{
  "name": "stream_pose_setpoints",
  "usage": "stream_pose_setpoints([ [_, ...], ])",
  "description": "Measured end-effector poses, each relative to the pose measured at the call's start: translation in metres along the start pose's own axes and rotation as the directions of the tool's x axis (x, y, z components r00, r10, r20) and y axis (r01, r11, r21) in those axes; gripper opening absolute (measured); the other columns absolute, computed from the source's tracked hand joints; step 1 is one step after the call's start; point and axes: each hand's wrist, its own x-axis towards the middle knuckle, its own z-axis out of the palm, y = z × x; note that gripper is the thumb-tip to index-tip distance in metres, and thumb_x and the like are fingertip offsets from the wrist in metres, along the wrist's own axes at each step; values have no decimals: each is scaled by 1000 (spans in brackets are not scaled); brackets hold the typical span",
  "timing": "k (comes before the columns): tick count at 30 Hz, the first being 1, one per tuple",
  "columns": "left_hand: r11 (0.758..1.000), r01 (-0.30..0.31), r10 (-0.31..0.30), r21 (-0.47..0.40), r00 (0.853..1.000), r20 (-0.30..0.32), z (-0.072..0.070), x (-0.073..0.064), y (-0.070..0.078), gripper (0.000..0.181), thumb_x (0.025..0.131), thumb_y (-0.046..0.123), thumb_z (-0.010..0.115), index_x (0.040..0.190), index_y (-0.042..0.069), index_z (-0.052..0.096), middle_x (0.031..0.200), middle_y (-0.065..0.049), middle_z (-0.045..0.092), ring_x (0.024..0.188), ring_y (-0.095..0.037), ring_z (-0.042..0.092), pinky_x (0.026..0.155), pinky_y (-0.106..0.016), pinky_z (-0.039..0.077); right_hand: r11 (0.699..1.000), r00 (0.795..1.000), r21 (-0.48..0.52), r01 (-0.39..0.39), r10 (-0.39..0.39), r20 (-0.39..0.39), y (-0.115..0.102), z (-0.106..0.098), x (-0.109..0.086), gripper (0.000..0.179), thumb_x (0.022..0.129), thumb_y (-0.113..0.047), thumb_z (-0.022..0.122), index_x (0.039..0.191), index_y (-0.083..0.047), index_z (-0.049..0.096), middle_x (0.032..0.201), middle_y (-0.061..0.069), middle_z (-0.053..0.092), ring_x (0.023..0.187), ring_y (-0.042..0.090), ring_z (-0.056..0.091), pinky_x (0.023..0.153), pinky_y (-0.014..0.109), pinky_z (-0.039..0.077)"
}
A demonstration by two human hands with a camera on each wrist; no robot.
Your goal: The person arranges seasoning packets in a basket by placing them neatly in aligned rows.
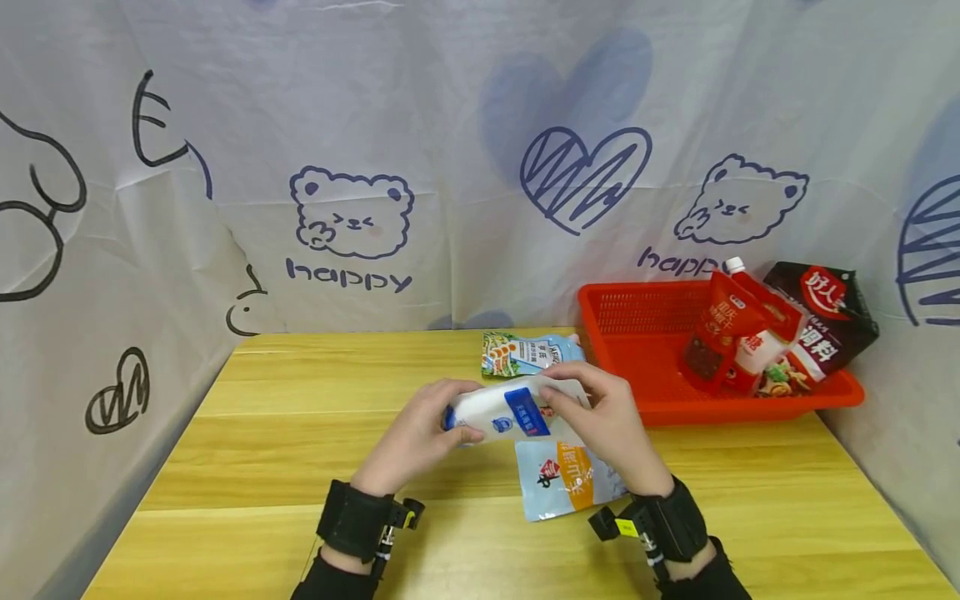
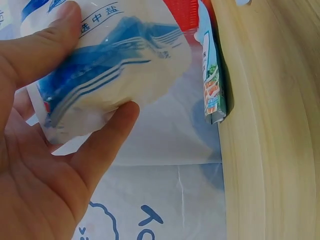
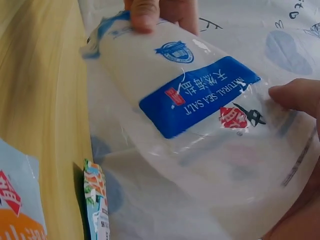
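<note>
A white and blue bag of sea salt [image 1: 487, 410] is held up above the table between both hands. My left hand [image 1: 420, 435] grips its left end, thumb on the near face and fingers behind, as the left wrist view shows. At the other end, my right hand [image 1: 617, 429] pinches the clear, slack part of the bag [image 3: 200, 102]. Salt fills the part toward the left hand. Below the right hand lies a light blue and orange packet [image 1: 558, 483], partly covered by that hand. Just behind the bag, a blue and green food pouch [image 1: 517, 354] rests on the table.
A red plastic basket [image 1: 630, 410] stands at the back right. Inside it, toward its right end, lean a red spouted pouch [image 1: 723, 321], a red and white packet [image 1: 757, 354] and a black seasoning bag [image 1: 825, 325]. A printed white cloth [image 1: 465, 167] hangs behind the wooden table [image 1: 247, 467].
</note>
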Motion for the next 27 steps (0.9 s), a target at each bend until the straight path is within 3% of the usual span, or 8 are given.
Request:
stream_pose_setpoints([
  [5,1000,24,-23,-10,1000,4,1,0,0,51,88,18,84,135,14,65,123,-4,68,107,-20,61,89,-38,57,990,994,-100,-100,103,27,2,0,1,21,98,-22,75,116,-12,77,113,6,76,101,24,67,82,37,63],
  [8,999,36,-35,-30,999,18,2,0,-2,50,90,18,82,137,14,64,123,-3,68,104,-19,62,87,-35,58,981,988,-132,-140,148,52,3,1,2,25,99,-26,74,120,-12,76,111,7,77,95,24,71,80,35,63],
  [15,995,54,-50,-81,998,45,6,3,-2,48,92,18,80,137,13,63,123,-2,66,102,-16,64,85,-30,59,975,996,-209,-75,82,27,0,-1,1,22,97,-19,76,115,-8,78,100,7,79,83,16,75,74,29,63],
  [21,998,0,-3,-64,999,-51,13,11,2,50,94,19,79,140,9,59,135,-7,61,113,-21,60,94,-39,56,970,999,-240,-46,43,-18,-10,-14,3,20,95,-14,77,113,-5,79,96,10,79,78,19,77,65,25,61],
  [27,998,-37,26,-59,984,-175,22,17,9,58,98,22,74,147,5,49,144,-12,54,129,-32,56,106,-52,50,957,996,-291,2,-27,-81,-21,-43,9,21,96,-12,76,114,-3,78,99,14,79,80,26,78,64,23,61],
])
